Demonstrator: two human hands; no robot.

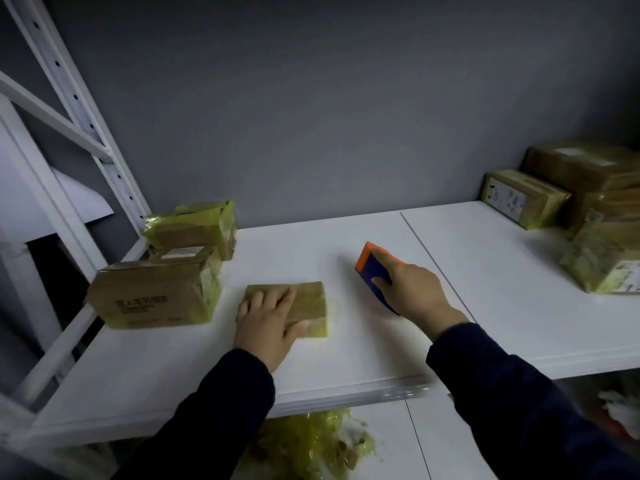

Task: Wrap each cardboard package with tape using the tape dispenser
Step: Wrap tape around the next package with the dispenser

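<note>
The left grip, a bare hand in a dark sleeve, lies released and flat on top of a small cardboard package, fingers straight across its left half and thumb along its near side. The package sits on the white shelf, partly banded in yellowish tape. To its right, apart from it, the right grip is clenched around the tape dispenser, fingers curled over the blue body, with the orange end pointing away. A larger box stands just left of the package, with a tape-wrapped box behind it. More boxes are stacked at the far right. Crumpled yellow tape lies on the lower shelf.
</note>
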